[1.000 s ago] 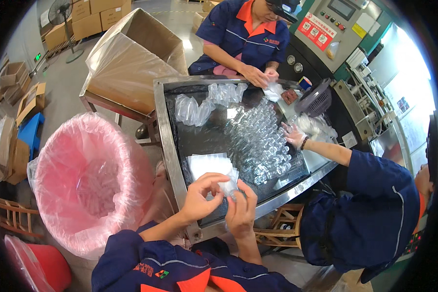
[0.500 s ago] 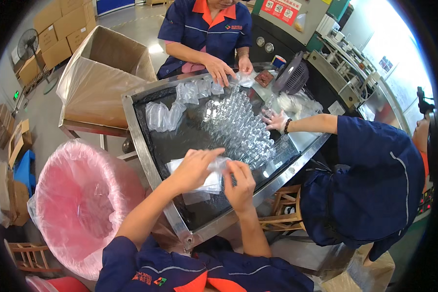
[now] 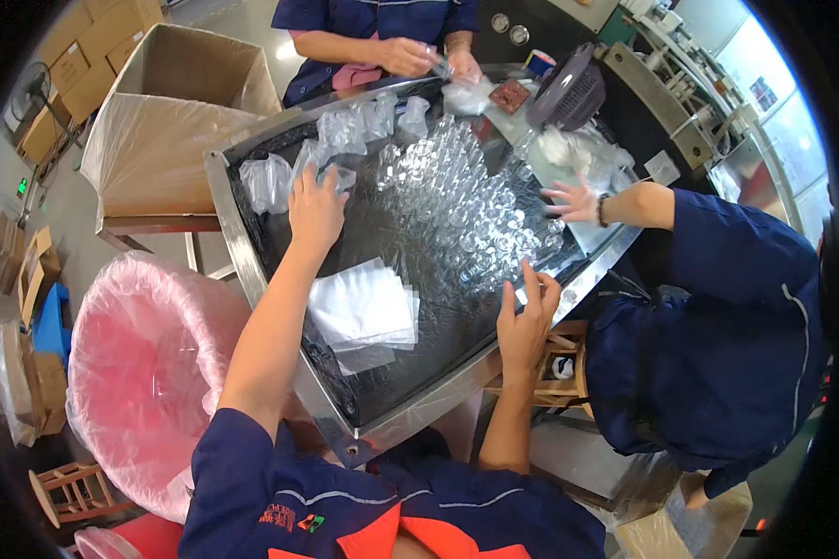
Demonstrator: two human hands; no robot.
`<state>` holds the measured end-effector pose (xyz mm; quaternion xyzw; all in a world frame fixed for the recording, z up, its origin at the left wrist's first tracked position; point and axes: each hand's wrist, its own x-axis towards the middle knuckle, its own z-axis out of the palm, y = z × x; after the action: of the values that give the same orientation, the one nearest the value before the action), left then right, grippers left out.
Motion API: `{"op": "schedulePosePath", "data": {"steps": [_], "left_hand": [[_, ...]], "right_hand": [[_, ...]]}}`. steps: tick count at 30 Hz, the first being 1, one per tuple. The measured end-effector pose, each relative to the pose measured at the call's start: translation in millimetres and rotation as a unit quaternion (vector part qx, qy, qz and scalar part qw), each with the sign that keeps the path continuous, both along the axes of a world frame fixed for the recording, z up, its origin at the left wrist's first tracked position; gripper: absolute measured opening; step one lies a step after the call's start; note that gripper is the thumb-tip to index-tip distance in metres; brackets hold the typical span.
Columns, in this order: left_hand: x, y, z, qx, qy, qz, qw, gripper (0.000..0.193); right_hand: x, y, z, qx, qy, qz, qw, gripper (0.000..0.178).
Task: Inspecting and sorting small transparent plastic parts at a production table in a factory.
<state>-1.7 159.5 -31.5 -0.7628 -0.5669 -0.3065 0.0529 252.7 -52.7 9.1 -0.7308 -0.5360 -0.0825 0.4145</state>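
Note:
A pile of small clear plastic pieces, bottle-like in shape (image 3: 475, 200), covers the middle and right of the dark, metal-rimmed table (image 3: 410, 419). My left hand (image 3: 313, 212) is stretched to the far left, fingers apart, at a row of bagged clear pieces (image 3: 267, 184). One bagged piece lies against its fingertips. Over the pile's near edge is my right hand (image 3: 526, 326), its fingers spread and no piece visible in it. Between my arms lies a fanned stack of flat translucent bags (image 3: 359, 303).
A co-worker's hand (image 3: 576, 202) reaches over the pile from the right; another person's hands (image 3: 429, 61) handle a clear piece across the table. A lined carton (image 3: 186, 121), a pink-lined bin (image 3: 149, 373) and a small dark fan (image 3: 569, 88) stand around.
My hands have parted from a bag held above the stack: the left moved up-left to the bagged row, the right moved right to the pile. The view has shifted slightly.

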Motion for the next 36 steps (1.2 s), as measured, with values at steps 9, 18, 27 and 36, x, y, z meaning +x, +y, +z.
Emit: {"op": "schedulePosePath", "data": {"steps": [9, 18, 27, 36], "left_hand": [[24, -99, 21, -0.247, -0.213, -0.174, 0.929, 0.037], [2, -109, 2, -0.151, -0.096, -0.138, 0.974, 0.024], [-14, -188, 50, -0.418, -0.454, -0.183, 0.765, 0.015], [-18, -197, 24, -0.348, -0.458, -0.172, 0.8, 0.009]], "right_hand": [[2, -1, 1, 0.003, 0.096, 0.007, 0.995, 0.023], [-30, -54, 37, 0.194, 0.477, 0.299, 0.803, 0.035], [-45, -76, 66, 0.183, 0.402, 0.331, 0.834, 0.039], [-58, -80, 82, 0.185, 0.29, 0.308, 0.887, 0.038]]}}
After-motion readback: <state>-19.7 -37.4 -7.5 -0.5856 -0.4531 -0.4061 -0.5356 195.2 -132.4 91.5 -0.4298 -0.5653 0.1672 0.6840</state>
